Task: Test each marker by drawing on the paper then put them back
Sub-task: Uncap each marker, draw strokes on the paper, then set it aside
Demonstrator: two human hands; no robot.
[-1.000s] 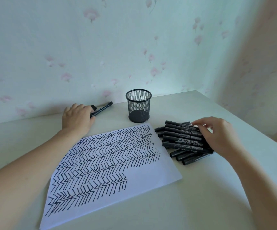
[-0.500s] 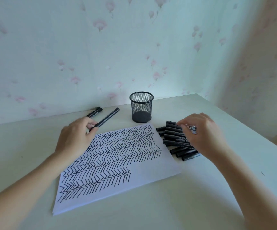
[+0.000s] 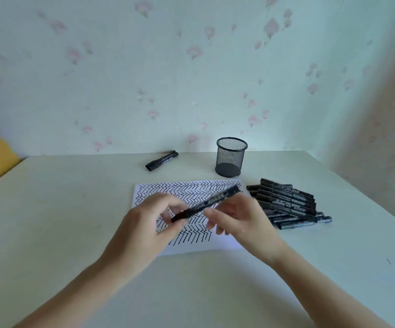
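left hand [image 3: 144, 223]: pinches black marker [image 3: 206, 203] at its near end
right hand [image 3: 244, 221]: grips marker's middle, above patterned paper [image 3: 191, 237]
mesh pen cup [image 3: 231, 160]: round, beyond hands
marker pile [image 3: 289, 203]: right of right hand

paper [image 3: 217, 242]: flat on surface [image 3: 73, 221], centre
cup [image 3: 231, 156]: upright, behind paper's right corner
marker pile [image 3: 289, 204]: right of paper, just beside it
two markers [image 3: 161, 160]: behind paper, left of cup
held marker [image 3: 206, 203]: above paper, between left hand [image 3: 144, 230] and right hand [image 3: 241, 221]
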